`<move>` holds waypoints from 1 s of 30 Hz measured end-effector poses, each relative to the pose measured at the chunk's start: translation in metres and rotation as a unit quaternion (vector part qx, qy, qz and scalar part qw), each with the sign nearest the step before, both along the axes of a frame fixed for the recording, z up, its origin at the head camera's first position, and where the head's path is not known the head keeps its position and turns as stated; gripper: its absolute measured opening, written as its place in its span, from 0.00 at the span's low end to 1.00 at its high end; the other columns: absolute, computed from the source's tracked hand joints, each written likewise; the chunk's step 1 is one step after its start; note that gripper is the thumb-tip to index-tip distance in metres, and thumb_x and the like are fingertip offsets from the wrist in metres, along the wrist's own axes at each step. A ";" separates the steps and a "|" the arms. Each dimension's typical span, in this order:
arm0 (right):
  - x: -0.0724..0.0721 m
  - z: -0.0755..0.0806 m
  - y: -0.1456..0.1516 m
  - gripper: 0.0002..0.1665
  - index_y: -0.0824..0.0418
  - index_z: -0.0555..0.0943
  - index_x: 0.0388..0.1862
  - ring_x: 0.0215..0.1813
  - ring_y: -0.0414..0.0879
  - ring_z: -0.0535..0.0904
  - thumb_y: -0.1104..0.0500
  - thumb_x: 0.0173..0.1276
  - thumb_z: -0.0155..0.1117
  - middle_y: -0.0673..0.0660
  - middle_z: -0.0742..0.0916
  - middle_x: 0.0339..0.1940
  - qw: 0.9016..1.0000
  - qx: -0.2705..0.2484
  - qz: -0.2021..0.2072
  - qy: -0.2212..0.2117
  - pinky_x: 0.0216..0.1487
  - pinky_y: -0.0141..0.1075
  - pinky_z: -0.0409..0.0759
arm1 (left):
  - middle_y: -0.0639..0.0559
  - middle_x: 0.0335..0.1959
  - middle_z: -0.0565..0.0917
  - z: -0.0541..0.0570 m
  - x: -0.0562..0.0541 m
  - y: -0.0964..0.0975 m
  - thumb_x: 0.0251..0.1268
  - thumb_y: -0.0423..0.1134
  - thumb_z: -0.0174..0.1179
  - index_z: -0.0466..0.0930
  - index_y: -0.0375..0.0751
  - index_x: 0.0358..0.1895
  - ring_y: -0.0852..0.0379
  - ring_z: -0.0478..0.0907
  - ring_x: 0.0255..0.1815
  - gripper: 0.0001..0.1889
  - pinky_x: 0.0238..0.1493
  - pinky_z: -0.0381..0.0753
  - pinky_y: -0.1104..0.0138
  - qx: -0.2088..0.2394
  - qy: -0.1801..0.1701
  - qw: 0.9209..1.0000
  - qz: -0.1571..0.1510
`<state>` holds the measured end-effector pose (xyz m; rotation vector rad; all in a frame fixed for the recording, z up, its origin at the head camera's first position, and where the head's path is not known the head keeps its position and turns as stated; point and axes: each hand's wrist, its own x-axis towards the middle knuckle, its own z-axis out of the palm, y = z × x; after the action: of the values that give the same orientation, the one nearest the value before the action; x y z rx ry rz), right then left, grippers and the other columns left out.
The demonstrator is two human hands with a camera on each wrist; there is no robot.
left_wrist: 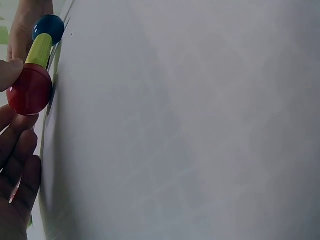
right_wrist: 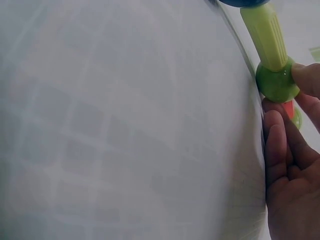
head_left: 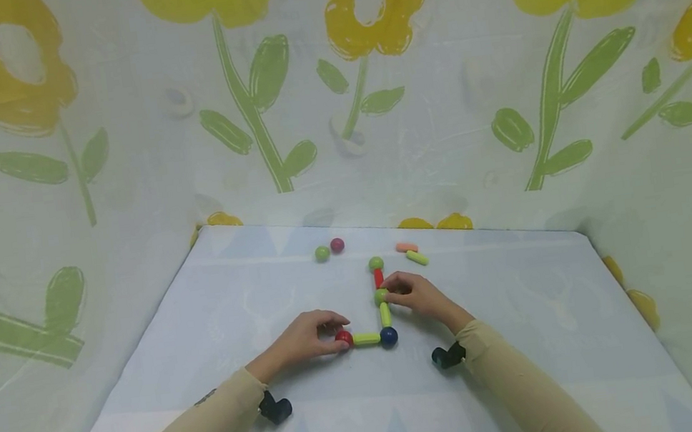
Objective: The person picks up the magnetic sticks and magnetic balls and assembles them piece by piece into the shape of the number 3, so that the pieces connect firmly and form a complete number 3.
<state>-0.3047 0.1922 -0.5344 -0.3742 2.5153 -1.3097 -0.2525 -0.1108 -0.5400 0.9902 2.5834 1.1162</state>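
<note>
An L-shaped chain of balls and rods lies on the table. My left hand pinches the red ball at its left end, thumb on one side and fingers on the other. From there a yellow-green rod runs to the dark blue ball at the corner. A second yellow-green rod leads away from the corner to a green ball, gripped between thumb and fingers of my right hand. Beyond it, a red rod joins another green ball at the far end.
Toward the back of the white table sit a loose green ball and a crimson ball, close together. Right of them lie an orange rod and a yellow-green rod. A flower-printed curtain rises behind the table.
</note>
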 end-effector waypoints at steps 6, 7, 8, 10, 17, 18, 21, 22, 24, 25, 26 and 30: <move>0.001 0.001 -0.001 0.14 0.50 0.84 0.53 0.48 0.45 0.79 0.52 0.71 0.70 0.47 0.86 0.45 1.000 0.004 -0.002 -0.001 0.55 0.41 0.78 | 0.60 0.43 0.86 -0.001 -0.001 0.000 0.63 0.45 0.72 0.85 0.44 0.55 0.63 0.77 0.42 0.19 0.49 0.79 0.66 0.001 0.001 1.000 0.010; 0.001 0.002 -0.001 0.14 0.49 0.84 0.53 0.48 0.46 0.79 0.52 0.71 0.70 0.47 0.86 0.45 1.000 0.004 -0.003 -0.003 0.55 0.41 0.78 | 0.60 0.43 0.86 -0.001 -0.001 0.000 0.63 0.45 0.72 0.86 0.44 0.55 0.62 0.77 0.42 0.19 0.48 0.79 0.66 0.004 0.001 1.000 0.011; 0.001 0.002 -0.001 0.14 0.49 0.84 0.53 0.48 0.46 0.79 0.52 0.71 0.70 0.47 0.86 0.45 1.000 0.005 -0.004 -0.004 0.55 0.41 0.78 | 0.60 0.43 0.86 -0.001 -0.001 0.000 0.63 0.45 0.72 0.86 0.44 0.54 0.62 0.77 0.42 0.19 0.48 0.79 0.66 0.006 0.001 1.000 0.011; 0.001 0.002 -0.001 0.14 0.49 0.84 0.53 0.48 0.45 0.79 0.52 0.71 0.70 0.47 0.86 0.45 1.000 0.004 -0.005 -0.007 0.56 0.42 0.78 | 0.60 0.43 0.86 0.000 0.000 0.000 0.62 0.45 0.72 0.86 0.44 0.54 0.62 0.77 0.42 0.19 0.48 0.79 0.66 0.008 0.000 1.000 0.011; 0.000 0.001 -0.001 0.14 0.50 0.84 0.53 0.48 0.45 0.79 0.52 0.71 0.70 0.47 0.87 0.45 1.000 0.003 -0.004 -0.008 0.56 0.42 0.78 | 0.60 0.46 0.85 0.002 0.004 0.001 0.61 0.45 0.73 0.85 0.45 0.56 0.61 0.77 0.44 0.21 0.49 0.78 0.66 0.020 -0.013 1.000 0.005; 0.000 0.001 -0.001 0.14 0.50 0.84 0.53 0.48 0.46 0.79 0.52 0.71 0.70 0.47 0.87 0.45 1.000 0.003 -0.004 -0.009 0.56 0.42 0.78 | 0.60 0.47 0.86 0.002 0.005 0.001 0.61 0.45 0.73 0.85 0.45 0.56 0.61 0.77 0.44 0.21 0.49 0.78 0.66 0.022 -0.011 1.000 0.004; 0.000 0.001 -0.001 0.14 0.49 0.84 0.53 0.48 0.45 0.79 0.51 0.71 0.70 0.46 0.86 0.45 1.000 0.003 -0.005 -0.010 0.56 0.42 0.78 | 0.57 0.49 0.86 0.001 0.005 0.006 0.62 0.44 0.73 0.84 0.43 0.56 0.61 0.78 0.45 0.20 0.50 0.79 0.65 0.027 0.003 1.000 0.000; 0.000 0.001 0.000 0.14 0.49 0.84 0.53 0.48 0.45 0.79 0.51 0.71 0.70 0.46 0.86 0.45 1.000 0.003 -0.005 -0.009 0.56 0.42 0.78 | 0.56 0.49 0.86 0.001 0.005 0.008 0.62 0.44 0.73 0.84 0.43 0.56 0.61 0.78 0.45 0.20 0.51 0.79 0.65 0.028 0.008 1.000 -0.001; 0.000 0.001 0.000 0.14 0.49 0.84 0.53 0.48 0.45 0.79 0.51 0.71 0.70 0.46 0.86 0.45 1.000 0.003 -0.004 -0.007 0.57 0.42 0.78 | 0.55 0.50 0.86 -0.001 0.006 0.012 0.62 0.44 0.72 0.84 0.43 0.56 0.61 0.78 0.46 0.20 0.52 0.79 0.64 0.027 0.013 1.000 0.004; 0.000 0.001 0.000 0.14 0.50 0.84 0.53 0.48 0.45 0.79 0.51 0.71 0.70 0.46 0.86 0.45 1.000 0.002 -0.004 -0.006 0.57 0.42 0.78 | 0.55 0.50 0.86 -0.001 0.006 0.015 0.62 0.44 0.73 0.84 0.43 0.56 0.61 0.78 0.46 0.20 0.53 0.79 0.64 0.026 0.012 1.000 0.008; 0.000 0.001 0.000 0.14 0.50 0.84 0.53 0.48 0.45 0.79 0.51 0.71 0.70 0.46 0.86 0.45 1.000 0.002 -0.002 -0.005 0.57 0.43 0.78 | 0.56 0.50 0.86 -0.002 0.007 0.017 0.62 0.44 0.73 0.84 0.44 0.57 0.61 0.78 0.47 0.21 0.54 0.79 0.63 0.024 0.011 1.000 0.014; 0.001 0.002 0.000 0.14 0.50 0.84 0.53 0.48 0.46 0.79 0.51 0.71 0.70 0.47 0.87 0.46 1.000 0.002 -0.001 -0.003 0.56 0.42 0.78 | 0.56 0.50 0.85 -0.003 0.008 0.027 0.62 0.44 0.73 0.84 0.45 0.57 0.59 0.78 0.49 0.21 0.55 0.79 0.63 0.023 0.010 0.999 0.030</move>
<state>-0.3033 0.1921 -0.5328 -0.3661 2.5126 -1.3047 -0.2441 -0.0840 -0.5433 0.9447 2.6313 1.1927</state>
